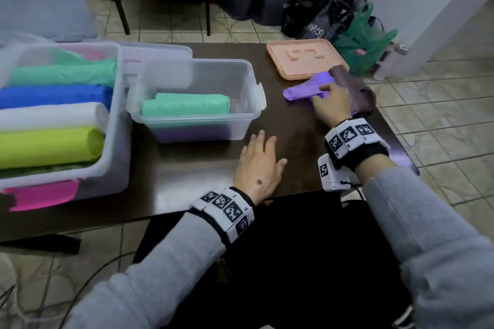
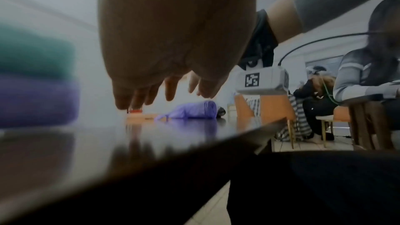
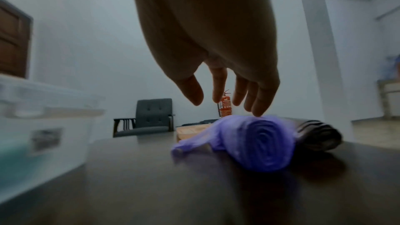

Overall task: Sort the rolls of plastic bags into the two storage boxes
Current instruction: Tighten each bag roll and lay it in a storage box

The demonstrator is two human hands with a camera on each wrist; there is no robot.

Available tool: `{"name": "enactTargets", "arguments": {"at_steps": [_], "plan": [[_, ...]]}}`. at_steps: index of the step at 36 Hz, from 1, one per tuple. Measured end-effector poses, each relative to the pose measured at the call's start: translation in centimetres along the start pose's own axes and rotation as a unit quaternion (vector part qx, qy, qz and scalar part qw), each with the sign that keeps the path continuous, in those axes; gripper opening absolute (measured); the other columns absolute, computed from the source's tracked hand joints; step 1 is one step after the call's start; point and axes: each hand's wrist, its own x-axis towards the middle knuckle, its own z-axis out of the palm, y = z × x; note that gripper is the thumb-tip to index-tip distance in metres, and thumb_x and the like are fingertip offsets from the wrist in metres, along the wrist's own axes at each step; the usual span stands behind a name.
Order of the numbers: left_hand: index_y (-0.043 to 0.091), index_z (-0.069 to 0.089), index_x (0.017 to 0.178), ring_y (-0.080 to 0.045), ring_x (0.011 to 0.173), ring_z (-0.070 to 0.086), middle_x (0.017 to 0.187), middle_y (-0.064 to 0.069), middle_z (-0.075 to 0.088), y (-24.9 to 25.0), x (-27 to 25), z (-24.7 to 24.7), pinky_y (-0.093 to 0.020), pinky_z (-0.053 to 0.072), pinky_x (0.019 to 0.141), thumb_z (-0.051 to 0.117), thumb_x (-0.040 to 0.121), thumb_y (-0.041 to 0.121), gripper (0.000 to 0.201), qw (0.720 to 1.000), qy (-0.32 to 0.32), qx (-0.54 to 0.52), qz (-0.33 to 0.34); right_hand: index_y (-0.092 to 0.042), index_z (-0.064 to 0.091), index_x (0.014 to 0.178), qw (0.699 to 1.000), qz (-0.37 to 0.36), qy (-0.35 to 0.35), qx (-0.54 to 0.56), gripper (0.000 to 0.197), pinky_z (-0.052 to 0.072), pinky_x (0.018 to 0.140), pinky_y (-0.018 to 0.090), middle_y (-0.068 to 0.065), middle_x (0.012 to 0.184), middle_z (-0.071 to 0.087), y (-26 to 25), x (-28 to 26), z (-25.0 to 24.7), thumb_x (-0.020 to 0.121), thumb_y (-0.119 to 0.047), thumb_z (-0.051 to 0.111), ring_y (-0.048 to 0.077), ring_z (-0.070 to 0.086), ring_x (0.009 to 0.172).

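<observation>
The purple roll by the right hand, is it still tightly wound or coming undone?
Partly undone. The purple roll shows a wound spiral end, but a loose tail trails off it onto the table.

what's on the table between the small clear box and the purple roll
Nothing: in the head view only bare dark table separates the small clear box from the purple roll.

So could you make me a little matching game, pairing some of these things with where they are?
1. lime-green bag roll
2. loose purple bag roll
3. peach plastic lid
4. left hand

a. under the right hand's fingertips
b. flat on the dark table, holding nothing
c. far table edge
d. in the large clear box

Pairs: 1-d, 2-a, 3-c, 4-b
</observation>
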Motion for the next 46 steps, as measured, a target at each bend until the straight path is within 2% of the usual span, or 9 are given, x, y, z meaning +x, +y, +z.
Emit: {"name": "enactTargets", "arguments": {"at_steps": [10, 20, 24, 28, 31, 35, 39, 43, 46], "plan": [[0.016, 0.024, 0.149, -0.022, 0.147, 0.002, 0.159, -0.009, 0.010, -1.9, -0.1, 3.0, -0.036, 0.000, 0.118, 0.030, 0.100, 0.042, 0.055, 0.996, 0.017, 0.084, 0.024, 0.009, 0.051, 0.126, 0.995, 0.051, -0.030, -0.084, 0.045, 0.035, 0.100, 0.040, 0.027, 0.131, 0.051, 2.9, 2.8, -0.4, 0.096, -0.025, 0.046, 0.038, 0.045, 0.125], [0.013, 0.040, 0.142, -0.025, 0.145, 0.018, 0.154, -0.011, 0.028, -2.1, -0.1, 3.7, -0.039, 0.011, 0.117, 0.010, 0.084, 0.051, 0.075, 0.995, 0.050, 0.085, 0.033, -0.010, 0.049, 0.114, 0.992, -0.017, -0.102, -0.073, 0.043, 0.042, 0.098, 0.036, 0.014, 0.126, 0.051, 2.4, 1.5, -0.1, 0.076, -0.008, 0.068, 0.030, 0.052, 0.114], [0.015, 0.032, 0.145, -0.022, 0.146, 0.010, 0.157, -0.009, 0.019, -2.1, 0.0, 3.7, -0.036, 0.005, 0.118, 0.027, 0.097, 0.044, 0.057, 0.995, 0.037, 0.089, 0.025, -0.014, 0.044, 0.119, 0.982, -0.032, -0.156, -0.098, 0.048, 0.037, 0.105, 0.044, 0.013, 0.129, 0.039, 1.5, 0.5, 0.3, 0.077, -0.013, 0.069, 0.031, 0.050, 0.115], [0.011, 0.043, 0.140, -0.026, 0.144, 0.021, 0.152, -0.013, 0.030, -2.1, 0.0, 3.8, -0.039, 0.013, 0.117, 0.014, 0.087, 0.049, 0.071, 0.995, 0.049, 0.085, 0.033, -0.021, 0.038, 0.135, 0.976, -0.050, -0.174, -0.121, 0.064, 0.031, 0.106, 0.046, 0.009, 0.137, 0.041, 1.1, -0.4, 0.9, 0.081, -0.041, 0.065, 0.029, 0.043, 0.127], [0.010, 0.046, 0.138, -0.028, 0.142, 0.025, 0.150, -0.014, 0.034, -2.2, 0.1, 3.9, -0.040, 0.015, 0.116, 0.014, 0.085, 0.049, 0.073, 0.994, 0.055, 0.084, 0.039, -0.021, 0.031, 0.143, 0.973, -0.052, -0.198, -0.107, 0.075, 0.032, 0.107, 0.047, 0.011, 0.140, 0.042, 1.0, -0.8, 1.5, 0.079, -0.038, 0.067, 0.032, 0.039, 0.130], [0.013, 0.040, 0.142, -0.025, 0.145, 0.017, 0.154, -0.012, 0.027, -2.3, 0.1, 3.8, -0.037, 0.009, 0.117, 0.011, 0.085, 0.051, 0.074, 0.995, 0.046, 0.081, 0.039, -0.019, 0.030, 0.144, 0.971, -0.059, -0.223, -0.068, 0.079, 0.036, 0.101, 0.031, 0.012, 0.136, 0.047, 1.0, -1.3, 1.3, 0.077, -0.029, 0.070, 0.028, 0.046, 0.124], [0.016, 0.034, 0.144, -0.021, 0.146, 0.010, 0.157, -0.007, 0.019, -2.4, 0.4, 3.4, -0.034, 0.005, 0.117, 0.038, 0.097, 0.041, 0.054, 0.997, 0.034, 0.056, 0.029, -0.021, 0.018, 0.149, 0.966, -0.080, -0.228, -0.092, 0.094, 0.037, 0.103, 0.035, 0.016, 0.139, 0.042, 1.2, -1.1, 0.4, 0.074, -0.033, 0.074, 0.033, 0.044, 0.125], [0.015, 0.048, 0.134, -0.024, 0.139, 0.027, 0.147, -0.007, 0.039, -2.3, 1.4, 2.6, -0.033, 0.019, 0.113, 0.047, 0.095, 0.034, 0.043, 0.998, 0.061, 0.001, 0.026, -0.017, 0.037, 0.143, 0.969, -0.104, -0.202, -0.094, 0.080, 0.040, 0.100, 0.033, 0.016, 0.136, 0.045, 1.4, -1.0, -0.9, 0.073, -0.035, 0.073, 0.030, 0.050, 0.118], [0.012, 0.059, 0.121, -0.025, 0.120, 0.050, 0.125, -0.009, 0.058, -1.9, 2.7, 1.3, -0.032, 0.035, 0.103, 0.048, 0.095, 0.029, 0.033, 0.991, 0.078, -0.108, 0.000, -0.016, 0.030, 0.146, 0.976, -0.124, -0.180, 0.019, 0.088, 0.032, 0.102, 0.023, 0.007, 0.143, 0.042, 1.8, -0.8, -1.8, 0.072, -0.026, 0.075, 0.021, 0.045, 0.126]]}}
